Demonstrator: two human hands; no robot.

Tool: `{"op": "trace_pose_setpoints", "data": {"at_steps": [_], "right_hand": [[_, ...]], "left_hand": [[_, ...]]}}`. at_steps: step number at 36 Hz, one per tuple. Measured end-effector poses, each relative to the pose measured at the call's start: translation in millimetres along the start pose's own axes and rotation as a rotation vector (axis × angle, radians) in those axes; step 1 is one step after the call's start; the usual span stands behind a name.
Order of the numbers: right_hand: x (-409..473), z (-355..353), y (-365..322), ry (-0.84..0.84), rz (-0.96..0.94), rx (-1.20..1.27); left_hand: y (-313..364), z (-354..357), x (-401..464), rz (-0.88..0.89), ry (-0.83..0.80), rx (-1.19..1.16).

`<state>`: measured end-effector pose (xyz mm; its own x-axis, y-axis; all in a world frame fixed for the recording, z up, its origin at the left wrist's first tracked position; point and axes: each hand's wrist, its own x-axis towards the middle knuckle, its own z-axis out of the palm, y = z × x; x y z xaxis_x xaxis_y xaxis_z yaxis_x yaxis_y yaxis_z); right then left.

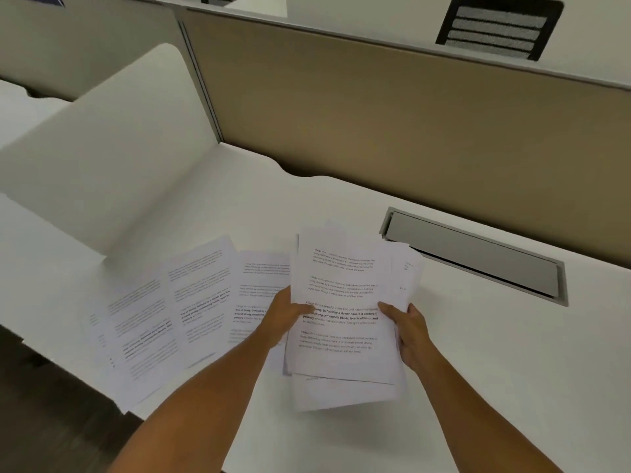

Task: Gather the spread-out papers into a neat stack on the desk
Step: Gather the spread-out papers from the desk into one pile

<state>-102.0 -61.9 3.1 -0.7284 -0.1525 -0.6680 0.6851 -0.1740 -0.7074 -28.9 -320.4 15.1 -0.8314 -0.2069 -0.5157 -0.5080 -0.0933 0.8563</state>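
Between both hands, a partly gathered bundle of papers (341,302) is being held above the bench (478,370): the left hand (285,314) and right hand (408,327) are each grasping one side edge, fingers (387,307) curling over it. Left of the left hand, loose sheets (191,302) are lying fanned out, awaiting collection; squaring appears unfinished.

This is an office. A white tabletop (478,353) sits inside low divider walls (375,107), with a grey cable flap (474,254) near its back edge and printed papers (201,302) spread out.
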Motion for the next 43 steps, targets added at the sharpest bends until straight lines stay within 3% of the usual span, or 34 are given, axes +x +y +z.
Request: {"op": "trace_pose_setpoints", "data": {"at_steps": [6, 16, 25, 30, 34, 43], "right_hand": [[-11.7, 12.1, 9.6, 0.062, 0.000, -0.103], [-33.7, 2.7, 20.4, -0.020, 0.027, -0.128], [-54.4, -6.8, 23.8, -0.155, -0.032, -0.122], [-50.6, 15.8, 30.9, -0.140, 0.078, 0.050], [-51.6, 38.0, 35.8, -0.129, 0.038, -0.084], [-46.0, 90.1, 52.5, -0.109, -0.020, -0.071]], "left_hand": [[-6.8, -7.2, -35.4, 0.017, 0.060, -0.002], [-22.7, -12.9, -82.9, 0.031, 0.116, -0.008], [-26.8, -15.0, -96.5, 0.018, 0.055, -0.025], [-28.3, -29.6, -87.5, 0.034, 0.015, -0.050], [-28.9, -47.7, -73.8, 0.022, -0.041, -0.045], [-37.4, -107.9, -44.6, -0.048, -0.174, -0.184]]}}
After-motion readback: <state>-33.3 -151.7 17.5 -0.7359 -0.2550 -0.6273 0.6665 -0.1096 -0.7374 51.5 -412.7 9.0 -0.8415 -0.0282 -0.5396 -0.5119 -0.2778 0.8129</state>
